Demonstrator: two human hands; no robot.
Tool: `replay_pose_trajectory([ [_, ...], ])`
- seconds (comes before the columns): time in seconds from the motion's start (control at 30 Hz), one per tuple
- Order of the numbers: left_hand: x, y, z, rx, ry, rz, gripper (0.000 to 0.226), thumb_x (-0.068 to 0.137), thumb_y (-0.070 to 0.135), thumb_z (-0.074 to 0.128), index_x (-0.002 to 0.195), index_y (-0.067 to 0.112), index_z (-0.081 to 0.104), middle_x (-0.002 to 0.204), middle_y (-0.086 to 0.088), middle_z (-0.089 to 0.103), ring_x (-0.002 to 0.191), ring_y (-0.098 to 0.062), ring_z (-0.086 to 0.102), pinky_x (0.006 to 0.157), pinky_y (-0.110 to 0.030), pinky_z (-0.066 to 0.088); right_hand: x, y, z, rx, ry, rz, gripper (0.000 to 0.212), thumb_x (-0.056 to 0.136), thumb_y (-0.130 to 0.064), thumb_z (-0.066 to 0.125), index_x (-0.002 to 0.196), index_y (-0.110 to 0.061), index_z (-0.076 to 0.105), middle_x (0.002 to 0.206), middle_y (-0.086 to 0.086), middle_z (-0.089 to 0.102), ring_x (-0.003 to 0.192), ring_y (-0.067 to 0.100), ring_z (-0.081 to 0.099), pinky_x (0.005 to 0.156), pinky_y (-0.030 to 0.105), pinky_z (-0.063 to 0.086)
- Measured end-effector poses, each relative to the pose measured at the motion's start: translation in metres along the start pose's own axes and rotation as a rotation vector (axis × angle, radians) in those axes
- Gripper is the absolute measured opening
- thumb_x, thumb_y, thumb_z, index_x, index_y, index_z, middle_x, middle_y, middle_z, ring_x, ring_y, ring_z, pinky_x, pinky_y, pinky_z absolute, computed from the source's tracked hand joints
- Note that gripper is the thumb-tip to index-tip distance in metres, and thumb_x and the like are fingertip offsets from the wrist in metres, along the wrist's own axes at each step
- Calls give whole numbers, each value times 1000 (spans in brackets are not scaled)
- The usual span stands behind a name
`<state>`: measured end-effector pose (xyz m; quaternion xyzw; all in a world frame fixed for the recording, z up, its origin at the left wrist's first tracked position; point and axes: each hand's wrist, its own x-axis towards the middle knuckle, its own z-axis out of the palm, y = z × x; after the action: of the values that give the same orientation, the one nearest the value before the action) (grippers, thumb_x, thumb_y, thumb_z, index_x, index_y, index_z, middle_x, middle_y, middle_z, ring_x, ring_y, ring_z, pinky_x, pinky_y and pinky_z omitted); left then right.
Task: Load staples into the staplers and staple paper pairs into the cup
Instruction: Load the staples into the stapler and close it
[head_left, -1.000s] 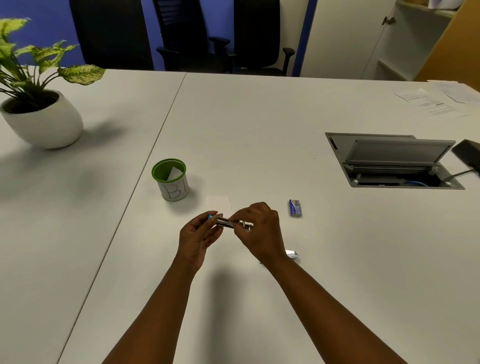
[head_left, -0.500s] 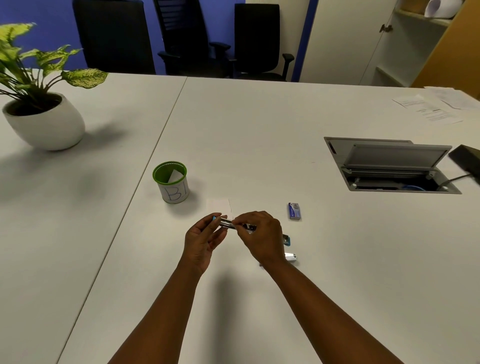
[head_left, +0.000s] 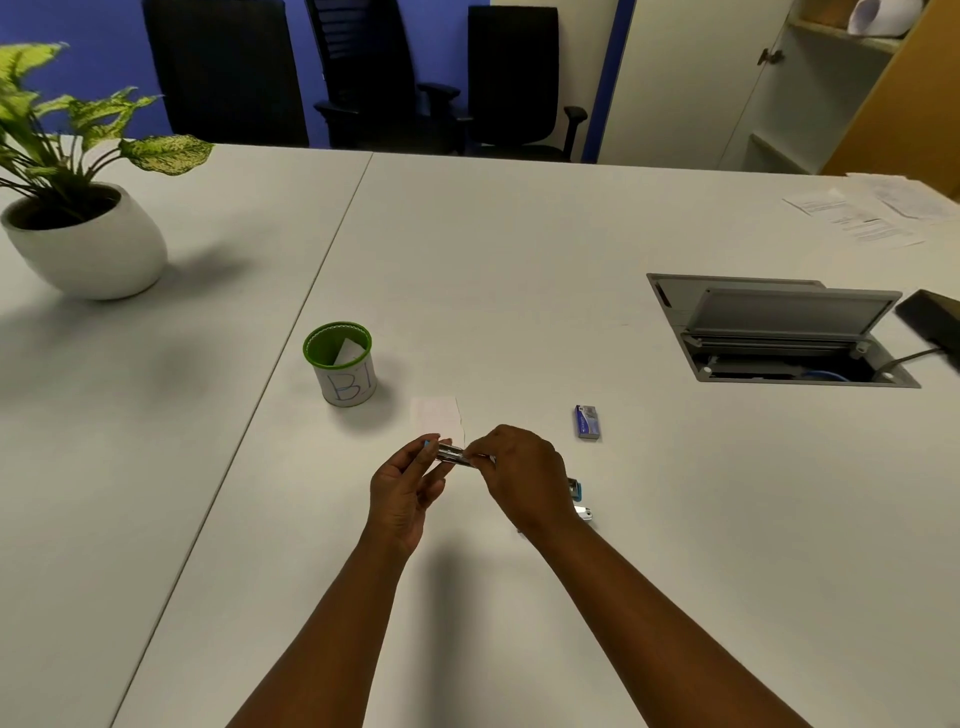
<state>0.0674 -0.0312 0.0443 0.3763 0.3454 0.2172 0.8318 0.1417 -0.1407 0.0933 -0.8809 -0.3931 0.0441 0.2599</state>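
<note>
Head view, looking down over two bare forearms: the left hand (head_left: 402, 491) and the right hand (head_left: 524, 478) meet above the surface (head_left: 519, 249), both pinching one small metal stapler (head_left: 453, 453) between them. The left grip pinches its blue-tipped end with fingertips and thumb; the right grip curls over the other end. A second stapler (head_left: 579, 499), blue and silver, lies on the surface just beside the right wrist, partly hidden by it. One small blue staple box (head_left: 587, 422) lies near the right hand, further out. One slip of white paper (head_left: 439, 415) lies flat just beyond the hands. One green-rimmed cup (head_left: 343, 364), marked "B1", stands upright to the left of the slip, with a folded bit of paper inside.

One white potted plant (head_left: 78, 228) stands far left. One open cable hatch (head_left: 779, 332) is sunk into the surface on the right, and a few printed sheets (head_left: 862, 213) lie at the far right edge. Three black office chairs (head_left: 511, 78) stand against a blue wall, with open shelving (head_left: 810, 98) to the right.
</note>
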Motion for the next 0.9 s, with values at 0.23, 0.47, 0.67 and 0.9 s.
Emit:
replay_pose_trajectory([
  [0.23,-2,-2,1,31,8,1,12,85,10,60,88,20,66,75,11,75,71,-8,72,38,-9,37,2,-10,-12,-468,-10,-123,13,64,-25,77,63,-22,65,54,-3,62,56,14,59,45,21,35],
  [0.47,-1,-2,-1,76,-1,-13,12,82,10,63,86,21,66,74,10,75,70,-7,72,36,-9,33,0,-2,-7,-241,29,-131,2,71,-15,70,71,-17,71,61,2,65,68,22,61,49,26,43],
  [0.67,-2,-2,1,73,-5,-22,11,83,9,62,88,19,65,75,8,75,72,-8,72,34,-10,31,0,0,1,-166,-84,-87,22,89,-16,49,105,-17,64,93,7,66,97,22,53,71,35,44],
  [0.9,-3,-1,4,36,10,-24,11,85,9,59,87,18,65,73,8,75,70,-8,72,32,-9,29,-2,1,4,-91,-18,-108,23,93,-16,49,106,-14,68,100,8,61,92,24,56,73,35,46],
])
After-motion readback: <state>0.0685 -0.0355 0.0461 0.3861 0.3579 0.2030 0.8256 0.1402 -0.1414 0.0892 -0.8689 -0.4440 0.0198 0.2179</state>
